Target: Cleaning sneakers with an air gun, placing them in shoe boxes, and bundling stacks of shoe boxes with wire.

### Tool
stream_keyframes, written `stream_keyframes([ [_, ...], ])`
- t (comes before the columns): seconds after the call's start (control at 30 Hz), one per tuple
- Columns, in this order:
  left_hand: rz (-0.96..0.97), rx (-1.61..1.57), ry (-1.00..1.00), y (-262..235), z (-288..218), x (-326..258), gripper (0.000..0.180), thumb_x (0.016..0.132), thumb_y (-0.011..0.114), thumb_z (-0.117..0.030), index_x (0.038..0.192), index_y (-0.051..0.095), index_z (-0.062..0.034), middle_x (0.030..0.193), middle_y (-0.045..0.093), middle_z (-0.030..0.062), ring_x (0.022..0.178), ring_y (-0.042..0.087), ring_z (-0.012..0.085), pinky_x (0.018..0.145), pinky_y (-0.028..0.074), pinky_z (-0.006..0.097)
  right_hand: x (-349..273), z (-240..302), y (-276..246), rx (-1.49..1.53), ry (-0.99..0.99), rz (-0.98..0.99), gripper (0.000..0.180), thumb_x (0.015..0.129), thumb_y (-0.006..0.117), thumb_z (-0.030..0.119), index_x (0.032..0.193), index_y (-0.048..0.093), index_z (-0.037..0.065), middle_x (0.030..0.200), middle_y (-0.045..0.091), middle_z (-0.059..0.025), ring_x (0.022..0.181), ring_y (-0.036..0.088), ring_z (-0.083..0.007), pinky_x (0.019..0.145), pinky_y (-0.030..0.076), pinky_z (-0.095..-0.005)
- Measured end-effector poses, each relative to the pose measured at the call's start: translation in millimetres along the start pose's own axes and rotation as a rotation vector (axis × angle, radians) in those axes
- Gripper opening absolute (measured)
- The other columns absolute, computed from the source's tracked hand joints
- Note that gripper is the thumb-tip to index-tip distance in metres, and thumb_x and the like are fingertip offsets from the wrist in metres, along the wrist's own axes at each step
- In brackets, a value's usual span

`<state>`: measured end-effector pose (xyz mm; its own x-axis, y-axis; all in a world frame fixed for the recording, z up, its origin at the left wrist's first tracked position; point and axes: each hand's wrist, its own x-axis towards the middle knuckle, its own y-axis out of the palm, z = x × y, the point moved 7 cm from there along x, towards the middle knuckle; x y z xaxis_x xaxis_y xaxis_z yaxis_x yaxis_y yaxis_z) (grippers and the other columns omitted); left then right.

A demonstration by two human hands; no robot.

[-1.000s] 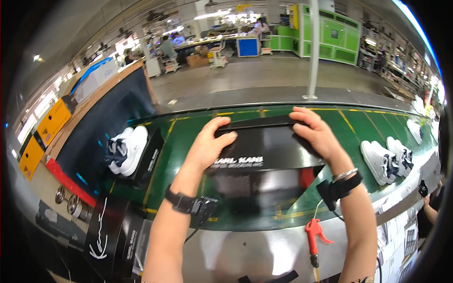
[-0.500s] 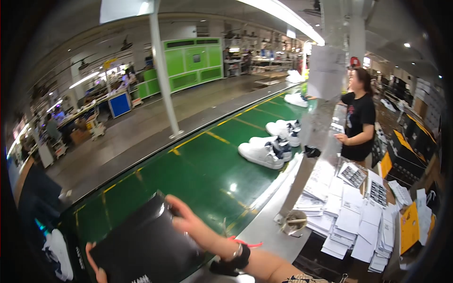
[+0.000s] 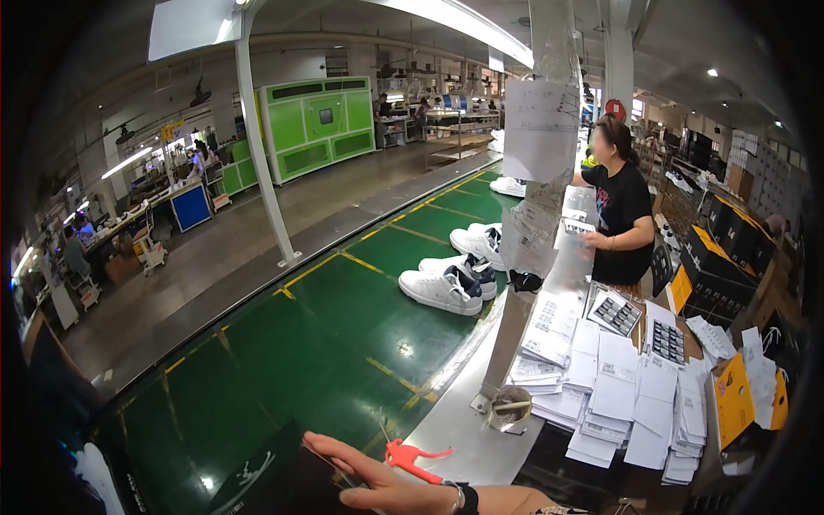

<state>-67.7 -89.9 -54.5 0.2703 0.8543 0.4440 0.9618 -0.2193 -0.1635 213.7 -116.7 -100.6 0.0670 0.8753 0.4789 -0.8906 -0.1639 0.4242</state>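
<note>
A black box (image 3: 266, 476) with a white mark on it lies at the lower edge, dark against the green conveyor belt (image 3: 318, 360). At its right edge is my right hand (image 3: 386, 482), fingers along the edge and thumb apart below, gripping the side. My left hand is out of the picture. Just right of my right hand, a red-orange tool (image 3: 414, 460) with a thin metal tip rests at the bench edge. A white shoe (image 3: 96, 481) is partly visible at the lower left.
White sneakers (image 3: 442, 287) stand in pairs along the belt's right side. A metal post (image 3: 515, 326) rises from the bench beside a round tape-wrapped cup (image 3: 511, 409). Stacks of white paper (image 3: 609, 386) cover the right table. A co-worker (image 3: 620, 206) stands beyond, holding a card.
The black box has gone lower and tipped flatter, with my right hand moving down along with it. My left hand has left the picture. The view has turned slightly right.
</note>
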Motion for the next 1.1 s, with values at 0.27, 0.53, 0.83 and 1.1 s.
stream_keyframes([
  [0.27, 0.521, 1.209, 0.240, 45.7, -96.8, 61.9, 0.044, 0.083, 0.058, -0.014, 0.123, 0.046, -0.0006, 0.120, 0.048, 0.0233, 0.109, 0.046, 0.0390, 0.093, 0.037, 0.040, 52.6, 7.2, 14.7, -0.535, -0.001, 0.017, 0.061, 0.084, 0.057, 0.030, 0.132, 0.032, 0.001, 0.135, 0.036, -0.0170, 0.126, 0.035, -0.0271, 0.103, 0.028, -0.0345],
  [0.53, 0.511, 1.153, 0.035, 70.8, -55.5, 128.7, 0.059, 0.070, 0.064, -0.019, 0.120, 0.043, 0.0028, 0.113, 0.052, 0.0197, 0.104, 0.051, 0.0348, 0.089, 0.039, 0.041, 97.0, -1.3, -20.6, -0.581, 0.085, 0.111, 0.054, 0.089, 0.051, 0.038, 0.127, 0.041, 0.001, 0.120, 0.050, -0.0149, 0.109, 0.050, -0.0229, 0.094, 0.039, -0.0330],
  [0.83, 0.370, 0.909, 0.200, 64.5, -45.0, 140.6, 0.038, 0.074, 0.057, -0.012, 0.107, 0.049, 0.0047, 0.093, 0.051, 0.0180, 0.087, 0.052, 0.0314, 0.078, 0.041, 0.035, 103.9, 0.1, -260.9, -1.161, 0.465, -0.521, 0.047, 0.076, 0.059, 0.034, 0.110, 0.059, 0.001, 0.110, 0.060, -0.0171, 0.103, 0.057, -0.0291, 0.089, 0.044, -0.0360],
  [1.1, 0.397, 0.776, 0.172, 114.5, -38.9, 194.7, 0.044, 0.078, 0.060, -0.018, 0.116, 0.048, 0.0012, 0.104, 0.057, 0.0214, 0.097, 0.056, 0.0337, 0.083, 0.043, 0.036, 62.9, 52.9, -381.2, -1.276, 0.529, -1.273, 0.045, 0.076, 0.055, 0.030, 0.112, 0.058, 0.004, 0.111, 0.059, -0.0198, 0.107, 0.054, -0.0335, 0.092, 0.042, -0.0395],
])
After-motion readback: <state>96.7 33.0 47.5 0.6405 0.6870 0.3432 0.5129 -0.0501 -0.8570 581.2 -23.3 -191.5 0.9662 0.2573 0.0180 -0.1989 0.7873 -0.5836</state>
